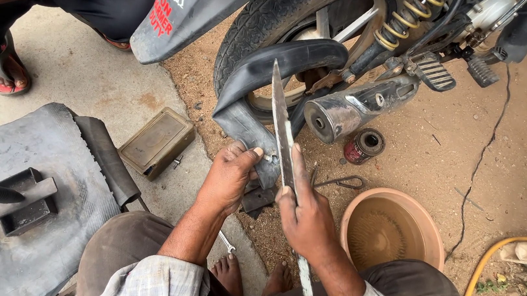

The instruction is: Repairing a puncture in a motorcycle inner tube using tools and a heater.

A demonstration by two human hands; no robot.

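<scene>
Black rubber inner tube [264, 83] hangs out of the motorcycle's rear tyre [257, 17] and droops toward the near side, where the left hand [231, 177] pinches its lower end, fingers clenched on the rubber. The right hand [308, 215] grips a long flat metal file [281, 130] around its middle; the file's long axis runs near to far, its tip pointing away and slightly left, lying across the tube. Just right of the hands sits a brown basin [428, 227] on the sandy ground, with a chrome exhaust [359, 106] beyond it. A spanner [226, 243] lies near the bare feet.
</scene>
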